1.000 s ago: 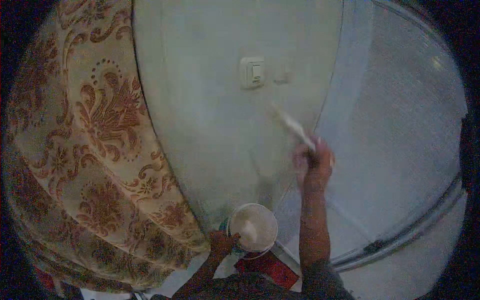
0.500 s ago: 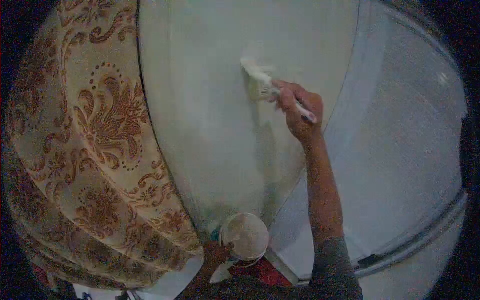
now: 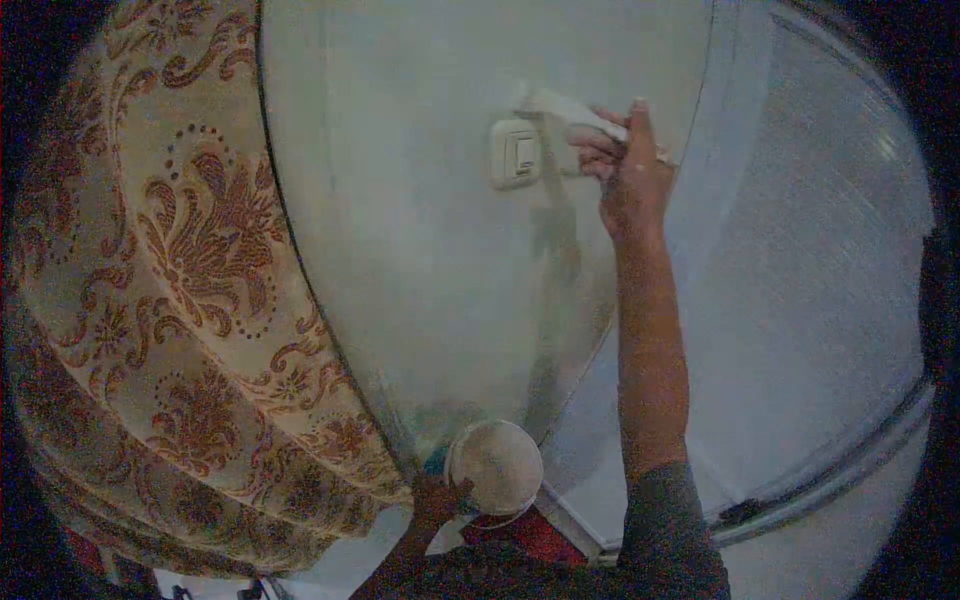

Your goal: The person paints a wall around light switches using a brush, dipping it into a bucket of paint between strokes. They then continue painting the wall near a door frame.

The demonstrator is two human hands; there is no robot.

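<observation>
High up on the pale wall [image 3: 420, 270], my right hand [image 3: 636, 185] grips a paintbrush [image 3: 562, 108] with a light handle. Its bristles point left and lie against or close to the wall, just above a cream light switch [image 3: 515, 154]; contact cannot be made out. Low in the view, my left hand [image 3: 436, 500] holds a small white bucket [image 3: 496, 422] by its side. Whitish stuff that looks like paint shows inside it. Darker, uneven patches run down the wall below the switch.
A patterned curtain [image 3: 220, 240] in cream and brown hangs along the left of the wall. On the right stands a greyish window or door panel [image 3: 800, 260] with a frame. Something red [image 3: 530, 535] lies under the bucket.
My right hand has moved up and a little right with the paintbrush, which has turned flatter. The light switch now shows fully. My left hand and the bucket have shifted only slightly.
</observation>
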